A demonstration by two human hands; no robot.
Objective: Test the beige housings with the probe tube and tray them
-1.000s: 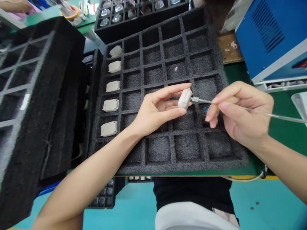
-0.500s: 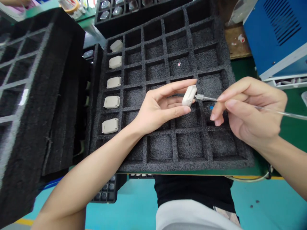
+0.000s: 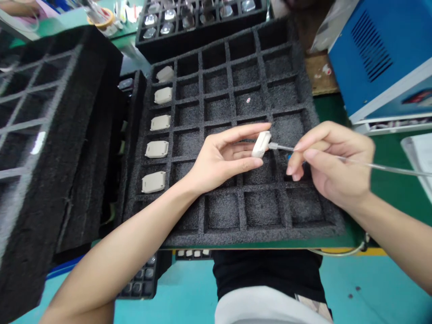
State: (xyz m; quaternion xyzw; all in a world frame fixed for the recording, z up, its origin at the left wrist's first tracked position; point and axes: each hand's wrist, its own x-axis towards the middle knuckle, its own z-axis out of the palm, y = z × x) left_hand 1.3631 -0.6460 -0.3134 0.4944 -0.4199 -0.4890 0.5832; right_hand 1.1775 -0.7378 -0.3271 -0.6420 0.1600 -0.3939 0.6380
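Observation:
My left hand [image 3: 229, 155] pinches a small off-white plastic casing [image 3: 261, 144] between thumb and fingertips, tilted on edge above the foam tray. The fingers of my right hand [image 3: 334, 164] close around a thin clear tube [image 3: 388, 168] with a pale end piece [image 3: 274, 146]. That end piece points at the casing's right side, very close to it; whether it touches or goes in I cannot tell. Below both hands lies a black foam tray [image 3: 221, 236] with square compartments. Several similar casings [image 3: 157, 149] sit in its left column.
A stack of black foam trays [image 3: 84, 148] rises at the left. Behind stands another tray [image 3: 199, 33] of shiny pieces. A blue machine [image 3: 378, 58] with vent slots occupies the right rear. A tiny red-and-white bit [image 3: 248, 100] lies in one compartment. White sheets [image 3: 420, 157] rest at the right.
The whole view has shifted slightly, with the machine and hands sitting further left in the picture. Both hands keep the same hold on the casing and tube.

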